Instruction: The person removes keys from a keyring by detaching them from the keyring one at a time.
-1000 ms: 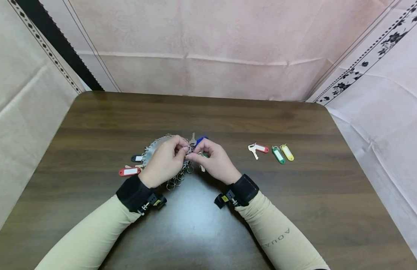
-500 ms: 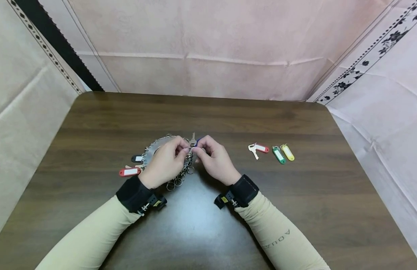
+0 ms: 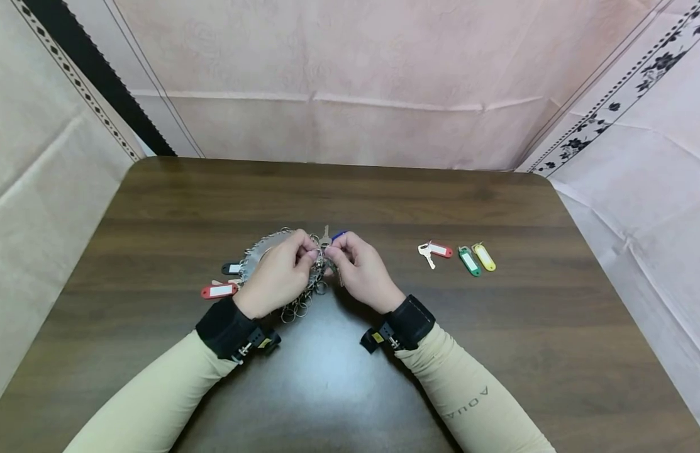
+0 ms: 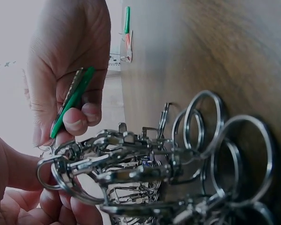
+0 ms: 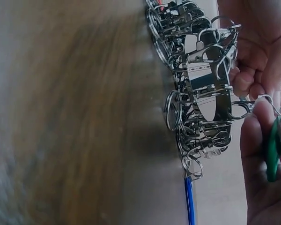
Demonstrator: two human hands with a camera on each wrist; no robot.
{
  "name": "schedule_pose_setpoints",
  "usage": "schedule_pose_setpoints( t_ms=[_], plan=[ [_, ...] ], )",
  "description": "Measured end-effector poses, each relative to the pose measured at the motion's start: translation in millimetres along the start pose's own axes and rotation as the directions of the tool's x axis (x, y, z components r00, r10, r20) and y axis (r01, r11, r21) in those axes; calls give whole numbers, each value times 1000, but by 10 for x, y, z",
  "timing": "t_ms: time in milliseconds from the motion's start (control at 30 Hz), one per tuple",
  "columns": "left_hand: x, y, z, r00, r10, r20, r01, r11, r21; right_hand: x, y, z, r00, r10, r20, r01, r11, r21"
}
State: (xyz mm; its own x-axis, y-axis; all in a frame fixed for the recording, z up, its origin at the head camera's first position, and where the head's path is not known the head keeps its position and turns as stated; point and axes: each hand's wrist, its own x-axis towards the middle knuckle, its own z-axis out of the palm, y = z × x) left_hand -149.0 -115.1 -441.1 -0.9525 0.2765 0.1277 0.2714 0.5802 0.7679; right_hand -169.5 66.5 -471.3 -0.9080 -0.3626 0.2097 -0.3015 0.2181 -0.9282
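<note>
Brown table [image 3: 553, 327] beneath the hands [image 3: 277, 274]; pale cloth [image 3: 350, 56] beyond.

Surface [image 3: 553, 314]: dark brown wood grain running crosswise, rounded far corners.
Back cloth [image 3: 383, 56]: pale pink, thin dark lines down both sides, a long level crease above the surface's far edge.
Left cloth [image 3: 38, 195]: off-white, creased, edged by a dotted border [image 3: 72, 74].
Black band [image 3: 106, 77]: slanting between left and back cloths, jagged along one edge.
Right cloth [image 3: 650, 201]: white, wrinkled, with a black floral border [image 3: 614, 106].
Light: soft, leaving a pale glare [image 3: 327, 374] on the surface's near middle.
</note>
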Motion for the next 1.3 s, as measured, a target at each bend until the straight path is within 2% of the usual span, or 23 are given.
schedule_pose_setpoints(
  t_ms=[100,333,500,667,900,967,1067,1167,1300],
  plan=[
    [10,-12,11,1000,23,-1,-23,1000,-18,-5,-25,-3,1000,25,4,-25,1000,-5],
    [18,-30,37,995,98,-28,-98,995,-35,-46,-324,-50,1000,30,8,-31,999,45],
    [11,-23,40,988,150,-35,-151,988,-32,-44,-321,-68,998,67,11,-68,994,90],
    [6,-18,46,985,165,-42,-166,986,-16,-32,-295,-77,994,102,25,-104,987,123],
    [-1,21,31,978,196,-76,-196,981,-4,27,-39,-38,992,125,-1,-123,979,164],
    [0,24,27,978,193,-76,-194,981,-6,29,-21,-25,991,133,-15,-128,972,197],
    [4,12,23,985,159,-65,-161,987,-17,25,-13,-10,989,138,-43,-124,963,238],
    [6,14,15,995,99,-20,-100,993,-65,20,-18,-2,988,130,-84,-105,961,257],
    [8,32,16,998,49,49,-42,990,-132,22,-25,6,986,112,-120,-78,964,256]
  ],
)
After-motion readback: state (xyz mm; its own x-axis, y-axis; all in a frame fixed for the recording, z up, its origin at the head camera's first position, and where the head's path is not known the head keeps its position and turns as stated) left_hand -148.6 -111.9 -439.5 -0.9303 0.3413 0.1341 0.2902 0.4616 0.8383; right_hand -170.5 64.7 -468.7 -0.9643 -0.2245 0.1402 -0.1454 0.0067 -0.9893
